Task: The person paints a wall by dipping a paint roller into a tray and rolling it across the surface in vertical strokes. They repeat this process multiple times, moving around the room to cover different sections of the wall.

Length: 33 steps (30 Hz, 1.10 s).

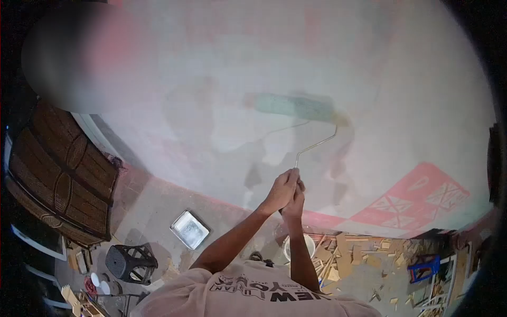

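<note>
Both hands grip the handle of a paint roller (293, 107), whose pale green sleeve lies against, or very close to, the wall (227, 63). Its thin bent metal frame (317, 143) runs down from the sleeve's right end to the handle. My left hand (280, 191) is closed round the handle, and my right hand (296, 201) is wrapped about it just beside and below. Most of the handle is hidden by the fingers. White paint covers much of the wall, with pink showing through in patches and a pink patterned area (417, 198) at lower right.
A paint tray (190, 230) rests on the floor at lower left, and a white bucket (299, 247) stands below my right forearm. Wood scraps (343, 256) litter the floor on the right. A black stool (129, 262), a brown carved door (63, 169) and a blue stool (424, 268) are around.
</note>
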Motion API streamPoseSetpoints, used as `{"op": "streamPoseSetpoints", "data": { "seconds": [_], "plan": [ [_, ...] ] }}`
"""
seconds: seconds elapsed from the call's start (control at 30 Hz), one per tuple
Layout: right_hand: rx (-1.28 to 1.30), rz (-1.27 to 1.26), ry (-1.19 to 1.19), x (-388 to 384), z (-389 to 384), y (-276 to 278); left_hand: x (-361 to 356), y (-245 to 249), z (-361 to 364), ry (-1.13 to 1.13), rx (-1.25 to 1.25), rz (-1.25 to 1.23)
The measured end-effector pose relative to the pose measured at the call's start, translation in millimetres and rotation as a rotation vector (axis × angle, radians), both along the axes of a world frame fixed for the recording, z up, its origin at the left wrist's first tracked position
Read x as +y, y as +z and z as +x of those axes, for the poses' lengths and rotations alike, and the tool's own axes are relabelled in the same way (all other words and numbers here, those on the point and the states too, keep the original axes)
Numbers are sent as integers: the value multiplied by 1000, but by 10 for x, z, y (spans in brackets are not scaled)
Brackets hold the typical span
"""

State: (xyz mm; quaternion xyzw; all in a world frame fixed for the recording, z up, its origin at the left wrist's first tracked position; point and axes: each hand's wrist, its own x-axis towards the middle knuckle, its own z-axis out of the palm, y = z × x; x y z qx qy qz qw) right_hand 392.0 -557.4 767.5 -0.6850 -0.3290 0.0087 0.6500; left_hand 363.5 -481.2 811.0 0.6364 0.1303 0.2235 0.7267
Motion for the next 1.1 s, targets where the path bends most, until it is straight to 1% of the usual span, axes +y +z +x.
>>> {"op": "streamPoseSetpoints", "data": {
  "seconds": [0.03,0.1,0.13,0.2,0.23,0.3,0.33,0.4,0.5,0.53,0.57,0.63,0.67,0.7,0.73,0.8,0.87,0.93,0.97,1.03,1.07,1.1],
  "plan": [
    [-49,8,17,103,-96,4,126,-96,-72,25,5,-15],
    [-70,106,68,444,-323,-71,495,-321,-242,67,22,-45],
    [38,101,128,551,-386,-106,608,-381,-301,92,33,-7],
    [-7,77,98,792,-495,-124,843,-393,-394,143,50,73],
    [-28,63,81,908,-551,-135,962,-362,-430,129,47,13],
    [28,18,54,1193,-543,-131,1187,-292,-423,94,38,-118],
    [56,-8,38,1295,-530,-94,1233,-160,-461,70,56,-127],
    [139,35,50,1437,-521,29,1379,136,-499,26,84,-136],
    [264,61,119,1629,-454,425,1639,348,-368,20,-24,-7],
    [306,56,143,1690,-390,565,1696,514,-342,63,-11,75],
    [177,62,91,1788,-333,659,1726,744,-326,106,2,154],
    [158,44,84,1857,-317,883,1808,1075,-379,26,-33,121],
    [266,32,129,1843,-373,1101,1848,1145,-372,16,-48,89],
    [375,25,174,1850,-424,1205,1893,1186,-361,9,-63,60],
    [347,53,168,1884,-452,1166,1915,1188,-387,1,-78,34],
    [286,116,154,1971,-472,1007,1961,1020,-430,11,-42,95],
    [315,303,148,2081,-510,635,2010,750,-413,12,-17,138],
    [225,268,107,2053,-641,360,2006,377,-475,9,11,155],
    [181,251,84,2039,-708,225,2008,225,-528,-9,25,116],
    [379,167,155,1969,-828,-44,2003,-70,-650,-45,57,37],
    [341,186,113,2035,-812,-316,2004,-251,-683,-34,72,31],
    [362,159,74,2015,-909,-375,2015,-447,-702,-22,86,26]
  ]
}}
